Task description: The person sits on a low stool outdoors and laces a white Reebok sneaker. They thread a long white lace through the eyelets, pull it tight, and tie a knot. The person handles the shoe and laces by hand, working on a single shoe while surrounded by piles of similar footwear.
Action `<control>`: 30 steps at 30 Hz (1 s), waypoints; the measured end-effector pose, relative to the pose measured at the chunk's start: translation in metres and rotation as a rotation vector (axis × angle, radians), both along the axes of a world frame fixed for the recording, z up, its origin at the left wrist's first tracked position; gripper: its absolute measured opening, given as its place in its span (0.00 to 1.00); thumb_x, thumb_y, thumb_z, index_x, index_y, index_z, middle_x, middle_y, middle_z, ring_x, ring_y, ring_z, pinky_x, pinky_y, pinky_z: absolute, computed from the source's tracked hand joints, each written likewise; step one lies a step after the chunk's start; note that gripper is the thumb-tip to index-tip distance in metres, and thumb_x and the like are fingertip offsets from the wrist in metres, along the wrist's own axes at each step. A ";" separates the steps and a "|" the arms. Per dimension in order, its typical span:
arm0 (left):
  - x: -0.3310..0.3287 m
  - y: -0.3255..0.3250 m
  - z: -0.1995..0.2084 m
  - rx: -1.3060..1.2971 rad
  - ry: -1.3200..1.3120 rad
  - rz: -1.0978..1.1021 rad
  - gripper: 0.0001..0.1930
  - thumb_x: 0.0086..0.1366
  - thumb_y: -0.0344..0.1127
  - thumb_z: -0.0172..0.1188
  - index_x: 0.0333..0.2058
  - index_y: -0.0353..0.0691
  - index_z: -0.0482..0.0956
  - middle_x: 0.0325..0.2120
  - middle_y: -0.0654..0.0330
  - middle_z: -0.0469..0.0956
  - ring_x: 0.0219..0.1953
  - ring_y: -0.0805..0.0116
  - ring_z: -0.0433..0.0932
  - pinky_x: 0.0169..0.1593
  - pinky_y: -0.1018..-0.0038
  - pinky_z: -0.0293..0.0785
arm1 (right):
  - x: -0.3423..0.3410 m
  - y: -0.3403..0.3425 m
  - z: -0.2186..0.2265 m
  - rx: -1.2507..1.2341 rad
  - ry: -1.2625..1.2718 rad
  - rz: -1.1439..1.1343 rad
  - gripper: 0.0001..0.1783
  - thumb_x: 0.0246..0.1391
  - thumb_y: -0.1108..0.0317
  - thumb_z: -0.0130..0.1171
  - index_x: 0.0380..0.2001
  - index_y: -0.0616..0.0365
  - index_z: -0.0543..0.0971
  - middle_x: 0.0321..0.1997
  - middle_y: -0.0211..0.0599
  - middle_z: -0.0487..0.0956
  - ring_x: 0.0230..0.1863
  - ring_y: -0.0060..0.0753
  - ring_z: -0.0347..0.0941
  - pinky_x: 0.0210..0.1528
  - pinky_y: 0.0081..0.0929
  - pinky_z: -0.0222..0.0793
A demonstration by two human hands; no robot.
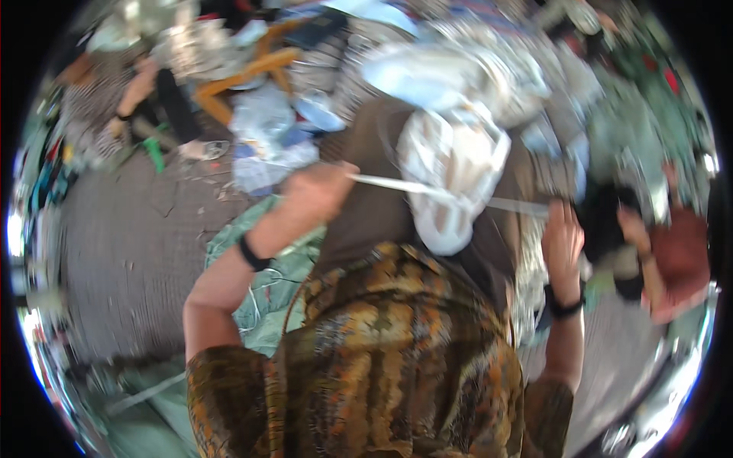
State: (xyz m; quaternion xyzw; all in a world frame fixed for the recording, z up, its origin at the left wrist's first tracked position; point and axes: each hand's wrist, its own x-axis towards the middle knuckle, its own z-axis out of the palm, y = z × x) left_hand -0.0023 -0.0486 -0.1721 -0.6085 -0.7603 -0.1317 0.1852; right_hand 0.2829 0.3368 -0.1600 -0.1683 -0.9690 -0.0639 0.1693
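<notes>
A white bundle [445,227] of soft, folded material lies on my lap, blurred enough that I cannot tell its exact kind. A flat white strip [385,182] stretches across it, pulled taut to both sides. My left hand [317,191] is closed on one end of the strip, left of the bundle. On the other side, my right hand [563,235] grips the opposite end, a little lower in the picture. Both hands are apart from the bundle itself. Motion blurs the fingers.
Heaps of white and pale blue material [458,72] lie in front of me. A wooden frame [244,76] and a blue-white bundle [267,137] stand ahead left. Green sheeting [275,298] lies by my left side. Other people sit at the far left and right, one in red [682,252].
</notes>
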 end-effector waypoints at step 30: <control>-0.185 -0.380 -0.078 -0.564 0.108 1.044 0.11 0.65 0.29 0.53 0.43 0.31 0.79 0.36 0.44 0.82 0.39 0.47 0.82 0.43 0.57 0.78 | 0.212 0.155 -0.001 -0.061 -0.380 -0.524 0.08 0.52 0.74 0.52 0.30 0.63 0.80 0.32 0.54 0.82 0.39 0.57 0.80 0.41 0.50 0.76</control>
